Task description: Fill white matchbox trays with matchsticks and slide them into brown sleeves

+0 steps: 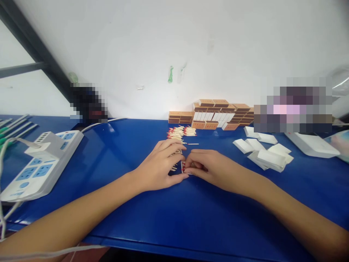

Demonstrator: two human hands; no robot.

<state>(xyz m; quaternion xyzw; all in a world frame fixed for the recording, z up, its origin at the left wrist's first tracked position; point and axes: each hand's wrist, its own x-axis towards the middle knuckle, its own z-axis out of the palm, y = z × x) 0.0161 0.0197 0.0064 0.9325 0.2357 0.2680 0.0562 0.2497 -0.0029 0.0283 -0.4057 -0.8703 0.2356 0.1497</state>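
Both of my hands rest on the blue table [191, 214], fingertips meeting in the middle. My left hand [160, 165] curls over a small bundle of red-tipped matches [181, 167], and my right hand [209, 167] pinches the same bundle from the other side. Just beyond my fingers lies a loose pile of matches [180, 133]. Behind the pile, stacked matchboxes [215, 114] stand against the white wall.
Several white inner trays [263, 151] lie scattered at the right. A white flat box [312, 143] sits further right. Two white and blue power strips [40, 163] with cables occupy the left side. A dark metal frame [35, 47] rises at the far left.
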